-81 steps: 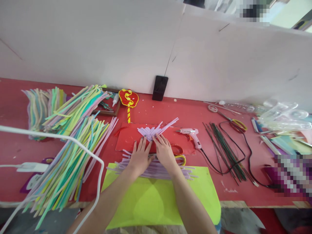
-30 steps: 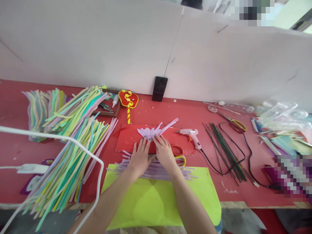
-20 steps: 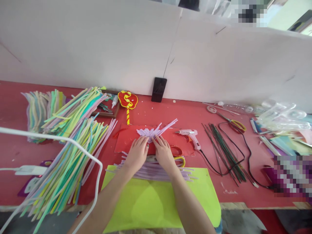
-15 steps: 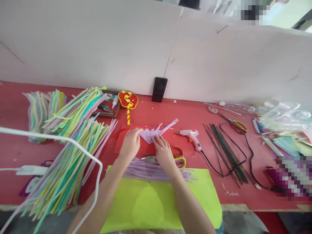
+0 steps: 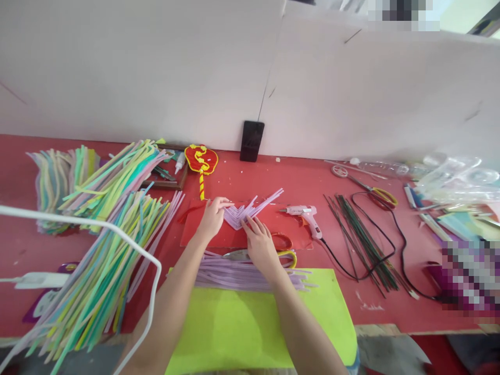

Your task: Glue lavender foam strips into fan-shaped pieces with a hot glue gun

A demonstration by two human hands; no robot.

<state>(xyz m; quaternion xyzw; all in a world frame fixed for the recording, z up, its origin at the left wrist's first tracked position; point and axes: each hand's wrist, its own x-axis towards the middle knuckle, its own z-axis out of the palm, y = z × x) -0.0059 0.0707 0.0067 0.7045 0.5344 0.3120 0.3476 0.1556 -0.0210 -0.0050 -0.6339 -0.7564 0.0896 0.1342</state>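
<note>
Purple pipe cleaners [image 5: 234,217], bent into nested V shapes, lie side by side on a red board [image 5: 230,239]. At their left ends is my left hand [image 5: 213,217], thumb and index finger closed together at the stem tips. My right hand [image 5: 258,238] holds the right arms of the Vs against the board with its fingertips; longer stem ends stick out past it to the upper right. Just below lie scissors with a yellow handle [image 5: 289,259], partly under my right hand, and a loose bunch of straight purple pipe cleaners [image 5: 230,276]. An orange-red scissor handle [image 5: 282,241] shows beside my right wrist.
A pink glue gun [image 5: 307,213] with a black cord lies right, before dark green stems [image 5: 357,239] and another pair of scissors [image 5: 380,197]. Multicoloured pipe cleaners [image 5: 113,271] pile up left, behind a white cable [image 5: 133,245]. A phone [image 5: 252,140] leans on the wall.
My left hand's index finger has stretched further over the left ends of the bent purple stems. My right hand stays on them. The whole view has shifted slightly.
</note>
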